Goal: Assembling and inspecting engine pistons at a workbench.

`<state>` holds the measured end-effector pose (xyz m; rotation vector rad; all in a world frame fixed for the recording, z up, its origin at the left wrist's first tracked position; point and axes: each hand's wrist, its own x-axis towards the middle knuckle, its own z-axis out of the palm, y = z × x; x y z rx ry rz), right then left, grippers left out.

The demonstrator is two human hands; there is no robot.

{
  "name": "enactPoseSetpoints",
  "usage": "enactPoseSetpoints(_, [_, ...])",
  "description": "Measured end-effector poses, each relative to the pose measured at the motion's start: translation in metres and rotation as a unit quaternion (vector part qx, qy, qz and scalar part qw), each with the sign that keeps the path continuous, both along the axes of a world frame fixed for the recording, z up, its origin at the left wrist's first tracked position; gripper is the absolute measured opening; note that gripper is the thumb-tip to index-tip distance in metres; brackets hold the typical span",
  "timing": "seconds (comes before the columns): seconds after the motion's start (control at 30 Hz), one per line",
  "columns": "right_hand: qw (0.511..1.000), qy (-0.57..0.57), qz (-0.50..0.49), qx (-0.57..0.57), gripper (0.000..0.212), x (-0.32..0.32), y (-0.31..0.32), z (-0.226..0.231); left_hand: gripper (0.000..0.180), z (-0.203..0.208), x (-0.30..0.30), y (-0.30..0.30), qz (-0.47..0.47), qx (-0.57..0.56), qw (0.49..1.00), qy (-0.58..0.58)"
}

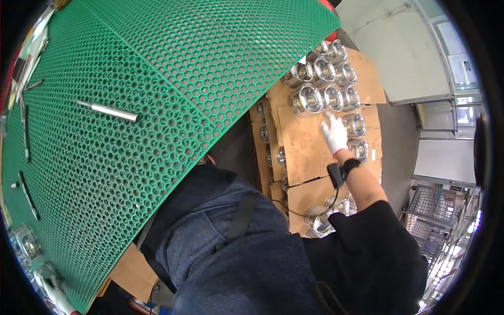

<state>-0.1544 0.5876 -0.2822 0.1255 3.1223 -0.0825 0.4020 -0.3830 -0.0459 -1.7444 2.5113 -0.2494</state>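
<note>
My right hand point(335, 135), in a white glove with a red cuff, reaches out over a cardboard sheet. Its fingers are stretched and hold nothing. Just beyond the fingertips stands a silver metal piston point(332, 98); another piston point(354, 125) is beside the hand. More pistons stand in rows on the cardboard point(310, 149). At the dim lower left rim is my left hand point(60, 300), also white-gloved, close to a piston point(51, 274) at the edge of the green mat. Its fingers are too unclear to read, and whether it touches that piston does not show.
The green honeycomb mat point(157, 100) covers the bench. On it lie a metal rod tool point(113, 112) and a dark, slim tool point(28, 195). Another piston point(27, 241) stands at the left rim. Wire baskets point(431, 203) are at the far right.
</note>
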Motion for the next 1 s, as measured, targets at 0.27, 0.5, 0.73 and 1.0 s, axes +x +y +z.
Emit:
enactPoseSetpoints(0.27, [0.985,-0.146,-0.068,-0.064,0.090,-0.127,0.022,-0.052,0.056,-0.004,-0.125,0.184,-0.207,-0.053,0.977,0.022])
enactPoseSetpoints(0.5, [0.974,-0.199,-0.053,0.090,0.069,-0.156,0.034,-0.083,0.057,-0.027,-0.215,0.314,-0.324,0.028,0.945,0.031])
enactPoseSetpoints(0.73, [0.994,-0.102,0.023,-0.007,0.048,-0.118,0.039,-0.083,0.056,-0.014,-0.226,0.344,-0.327,0.058,0.939,0.092])
enactPoseSetpoints(1.0, [0.967,-0.214,0.086,-0.111,0.056,0.014,-0.050,0.012,0.049,-0.022,-0.235,0.345,-0.365,0.054,0.912,0.181])
